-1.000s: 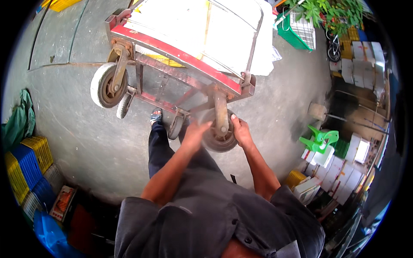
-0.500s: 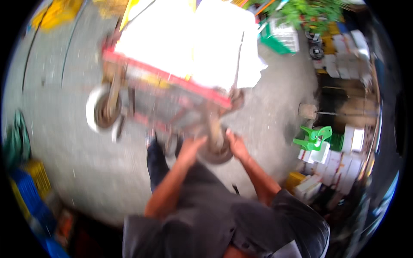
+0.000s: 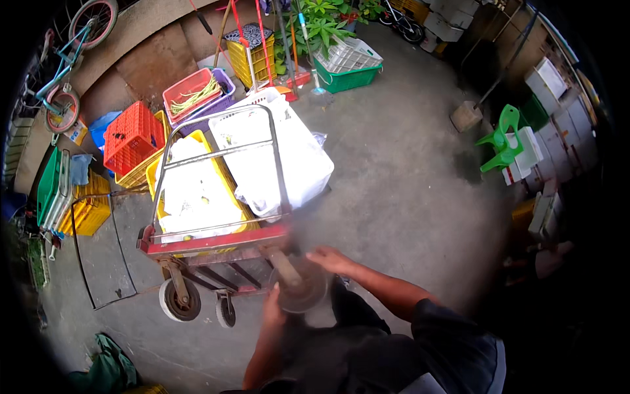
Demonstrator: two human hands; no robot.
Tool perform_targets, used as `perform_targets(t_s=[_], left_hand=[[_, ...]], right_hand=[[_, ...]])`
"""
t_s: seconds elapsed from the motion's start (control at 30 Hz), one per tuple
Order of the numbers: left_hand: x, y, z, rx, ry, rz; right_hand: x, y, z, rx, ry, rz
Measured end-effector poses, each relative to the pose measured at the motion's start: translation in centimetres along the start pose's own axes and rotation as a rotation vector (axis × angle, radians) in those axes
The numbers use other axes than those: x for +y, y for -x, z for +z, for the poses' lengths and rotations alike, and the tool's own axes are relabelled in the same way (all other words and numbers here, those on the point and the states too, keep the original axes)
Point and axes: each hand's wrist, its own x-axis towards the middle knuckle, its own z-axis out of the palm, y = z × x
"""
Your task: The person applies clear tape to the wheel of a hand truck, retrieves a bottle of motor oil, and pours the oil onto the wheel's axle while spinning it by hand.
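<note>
A hand cart with a red edge bar (image 3: 197,246) stands in front of me, its near-right wheel (image 3: 308,303) between my hands. My left hand (image 3: 273,307) grips the left side of that wheel, with the fingers partly hidden and blurred. On the upper right of the wheel's rim rest the bent fingers of my right hand (image 3: 333,260). A rusty bracket (image 3: 283,266) joins the wheel to the cart. Another wheel (image 3: 178,301) and a smaller one (image 3: 226,311) show at the left. The cart carries a yellow crate (image 3: 244,200) and a white basket (image 3: 262,97), both lined with white bags.
Red (image 3: 134,139) and purple (image 3: 226,95) crates stand behind the cart, near brooms and a plant (image 3: 315,33). A green chair (image 3: 504,139) and white boxes (image 3: 567,141) line the right. A child's bicycle (image 3: 65,98) is at the far left. A dark smear blurs the lower right.
The view has swung, so the cart sits lower and further left, and more of the background shows. Both my hands stay at the wheel; the right one now sits higher than the left.
</note>
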Motion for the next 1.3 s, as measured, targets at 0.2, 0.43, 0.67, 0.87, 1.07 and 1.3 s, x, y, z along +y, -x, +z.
perform_targets(t_s=[0.2,0.43,0.67,0.87,1.07,1.3], left_hand=[[1.3,2.3,1.4,0.322,-0.110,0.231],[0.5,5.0,-3.5,0.312,0.040,0.249],[-8.8,7.8,-13.0,0.471,-0.351,-0.520],[-17.7,2.6,-2.1,-0.027,-1.545,-0.324],[-14.9,-12.4,8.5,0.001,-1.263,-0.503],[-7.6,-29.5,26.3,0.306,-0.998,-0.242]], right_hand=[[-3.5,5.3,-18.1,0.188,-0.274,-0.333],[-16.7,25.1,-32.5,0.579,0.051,-1.178],[-19.1,32.9,-41.0,0.248,0.494,-1.454],[-21.1,28.0,-44.9,0.055,0.451,-1.402],[-22.5,26.5,-52.7,0.259,0.553,-1.387],[-14.9,25.2,-65.9,0.510,0.369,-1.506]])
